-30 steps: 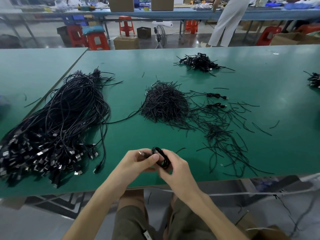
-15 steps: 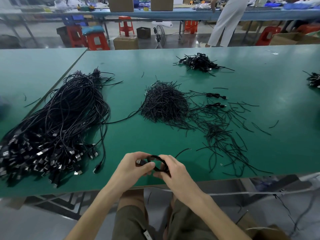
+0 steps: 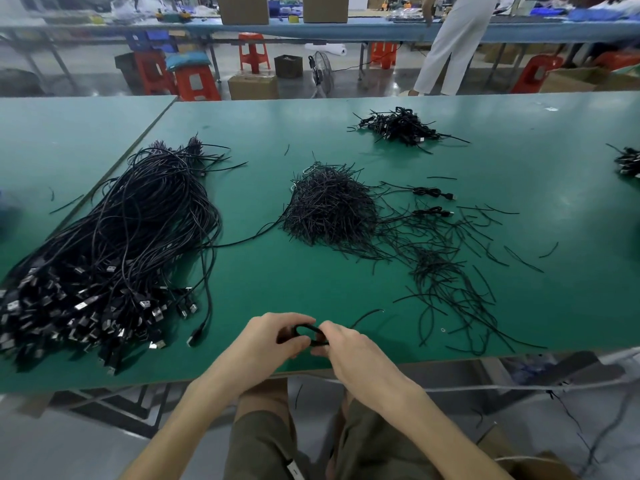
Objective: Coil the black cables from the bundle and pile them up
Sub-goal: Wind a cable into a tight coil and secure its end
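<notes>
Both of my hands meet just above the near edge of the table. My left hand (image 3: pixel 273 341) has its fingers curled and its thumb pinching one side of a small coil of thin black cable (image 3: pixel 306 329). My right hand (image 3: pixel 349 351) pinches the other side with bent fingers. The coil shows only as a dark loop between my thumbs. My fingers cover the rest, so I cannot count its turns. A loose black tail (image 3: pixel 367 315) arcs out past my right hand over the matte green table top (image 3: pixel 311 282).

To my left sprawls the big bundle of long black cables (image 3: pixel 114 244), its silver-tipped plugs massed toward the near edge and partly cut off by the frame. Straight ahead sits a mound of short black strands (image 3: pixel 329 209), with strays scattered to its right. Two small tied black cables (image 3: pixel 433 192) lie just beside the mound. Further back rests a pile of coiled black cables (image 3: pixel 398 128). A second dark heap (image 3: pixel 628 162) is clipped by the right edge.

Beyond the table I see red plastic stools (image 3: pixel 195 83) and a brown cardboard box (image 3: pixel 252 86) on the grey floor. A person in white trousers (image 3: pixel 453 46), seen only from the waist down, stands at a long blue bench (image 3: pixel 346 29).
</notes>
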